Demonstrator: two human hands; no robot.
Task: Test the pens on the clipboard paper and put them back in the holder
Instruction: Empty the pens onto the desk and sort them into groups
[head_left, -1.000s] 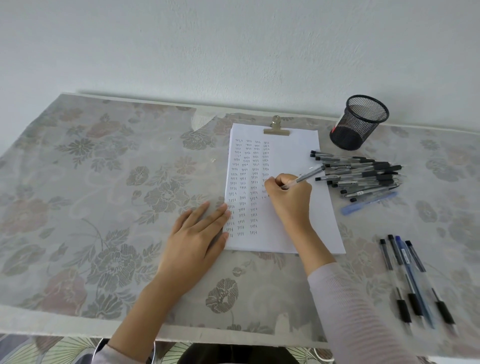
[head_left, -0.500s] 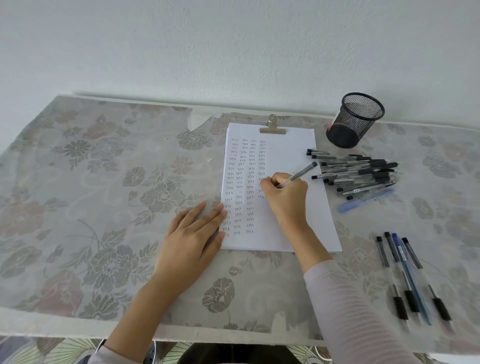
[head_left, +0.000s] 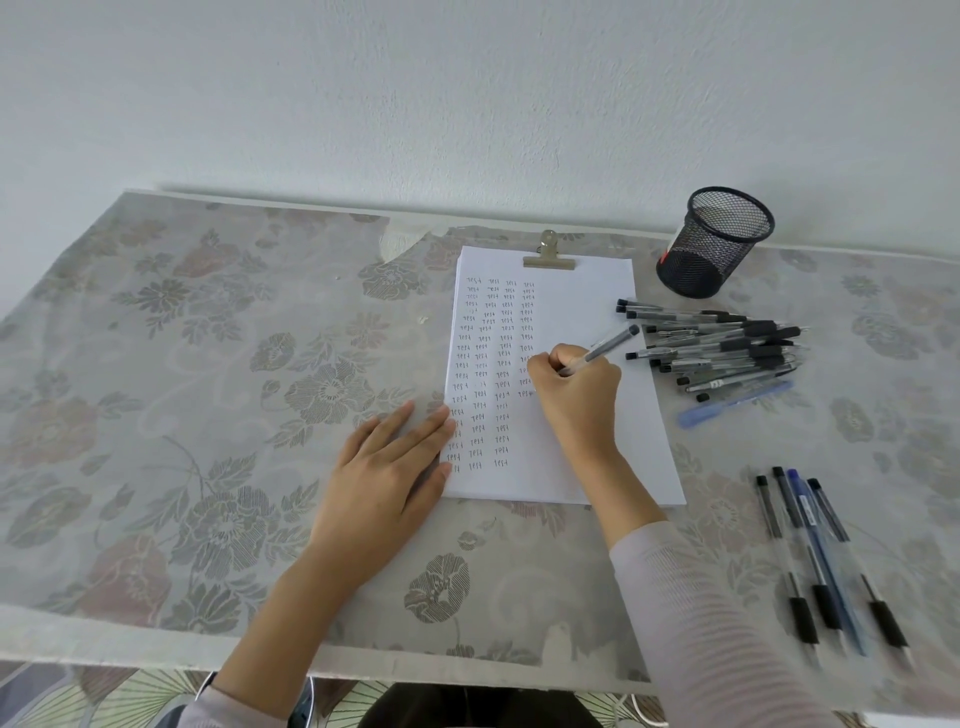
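A clipboard with white paper lies at the table's middle, covered in columns of small written words. My right hand grips a clear pen with its tip on the paper, in the fourth column. My left hand lies flat on the table, fingertips pressing the paper's left edge. A black mesh holder stands at the back right. A pile of several pens lies right of the clipboard.
Several more pens lie side by side near the front right edge, one of them blue. A blue pen cap or barrel lies below the pile. A floral cloth covers the table; a white wall runs behind.
My right hand has kept writing and shifted slightly down the paper with the pen. The left hand has stayed in place; the view has shifted a little.
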